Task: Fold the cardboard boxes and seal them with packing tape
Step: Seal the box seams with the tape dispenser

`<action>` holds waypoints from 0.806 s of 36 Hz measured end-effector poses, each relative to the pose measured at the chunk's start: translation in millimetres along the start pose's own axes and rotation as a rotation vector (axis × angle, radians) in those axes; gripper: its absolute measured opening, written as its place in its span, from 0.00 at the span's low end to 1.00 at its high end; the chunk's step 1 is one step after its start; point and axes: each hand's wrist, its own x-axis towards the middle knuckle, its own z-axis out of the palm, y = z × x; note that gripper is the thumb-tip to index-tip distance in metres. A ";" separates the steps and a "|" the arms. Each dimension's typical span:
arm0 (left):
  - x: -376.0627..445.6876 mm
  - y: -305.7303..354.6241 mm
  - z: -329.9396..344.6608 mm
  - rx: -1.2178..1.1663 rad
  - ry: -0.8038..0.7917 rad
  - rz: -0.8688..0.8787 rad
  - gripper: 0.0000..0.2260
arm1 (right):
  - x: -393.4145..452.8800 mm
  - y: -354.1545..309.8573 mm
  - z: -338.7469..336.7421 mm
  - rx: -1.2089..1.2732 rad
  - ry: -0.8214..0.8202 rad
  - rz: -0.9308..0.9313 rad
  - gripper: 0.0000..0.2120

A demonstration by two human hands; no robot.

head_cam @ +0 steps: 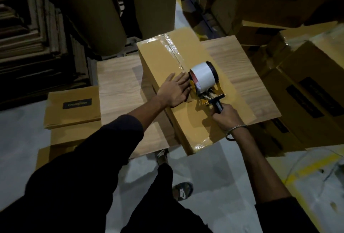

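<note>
Right hand (224,115) grips tape dispenser (203,82) on box (160,59).

Wood-grain counter (119,84) w/ one tan cardboard box (163,59) lying directly on top, taped along seam, near end overhanging counter's front edge.

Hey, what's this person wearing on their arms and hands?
Both hands are bare, no gloves. The left arm has a dark sleeve pushed up toward the elbow. The right wrist carries a thin metal bracelet and a dark band just below it; its dark sleeve starts higher up.
</note>
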 end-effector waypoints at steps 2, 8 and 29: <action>1.3 1.0 3.4 0.003 0.019 0.002 0.30 | -6.4 8.7 -4.2 -0.004 -0.025 0.029 0.03; 4.7 -0.5 8.6 0.047 0.039 -0.001 0.30 | -45.4 38.3 -15.4 -0.020 -0.025 0.077 0.03; -20.2 64.6 15.2 -0.008 0.010 0.034 0.27 | -91.1 70.5 -33.4 0.040 -0.065 0.106 0.01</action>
